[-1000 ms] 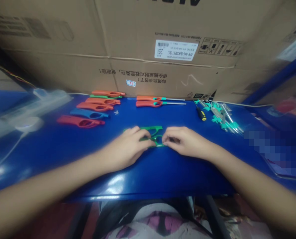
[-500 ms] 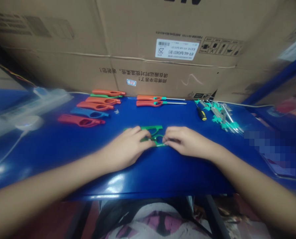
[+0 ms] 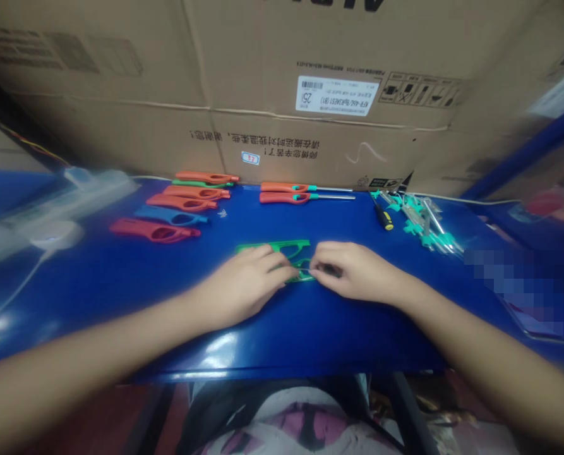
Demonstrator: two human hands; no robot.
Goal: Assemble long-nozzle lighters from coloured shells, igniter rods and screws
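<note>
Two green plastic shell pieces [image 3: 294,244] lie on the blue table, one behind the other, partly covered by my hands. My left hand [image 3: 251,278] rests over their left part, its fingers bent and pressed together at the front piece. My right hand [image 3: 345,268] is at the right end of the front piece, thumb and forefinger pinched. A thin, pale part [image 3: 304,270] spans the small gap between the fingertips of both hands; its shape is too small to tell.
Orange, red, blue and green lighter handles [image 3: 156,230] lie at the left. Two orange lighters with metal rods [image 3: 284,197] lie at the back, near a screwdriver [image 3: 384,218] and several metal-and-teal parts [image 3: 426,224]. A cardboard box [image 3: 263,82] stands behind. A power strip [image 3: 87,196] is left.
Both hands have shifted only slightly. The fingertips now sit a little differently over the front green piece, and the thin pale part shows between them.
</note>
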